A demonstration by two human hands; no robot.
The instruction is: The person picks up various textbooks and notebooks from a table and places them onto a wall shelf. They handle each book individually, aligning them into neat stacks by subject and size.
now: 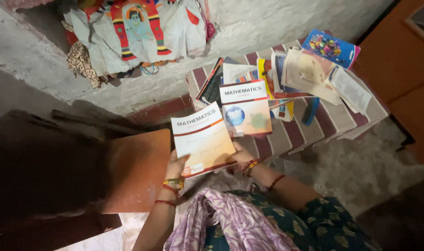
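Observation:
A white and tan paperback textbook (202,138) is held up in front of me by both hands. My left hand (176,165) grips its lower left corner. My right hand (240,155) holds its lower right edge from underneath. Just behind it lies a second textbook (245,108) with a white top band and a blue globe on its cover, resting on a striped maroon and cream cloth (295,132). Red thread bands and bangles circle both wrists. A purple patterned scarf (230,221) hangs over my lap.
A pile of books and notebooks (286,74) covers the striped cloth, with a colourful blue booklet (330,48) at the far end. An orange-brown chair seat (135,169) stands at my left. Clothes (133,32) hang on the whitewashed wall. An orange door (402,69) is at the right.

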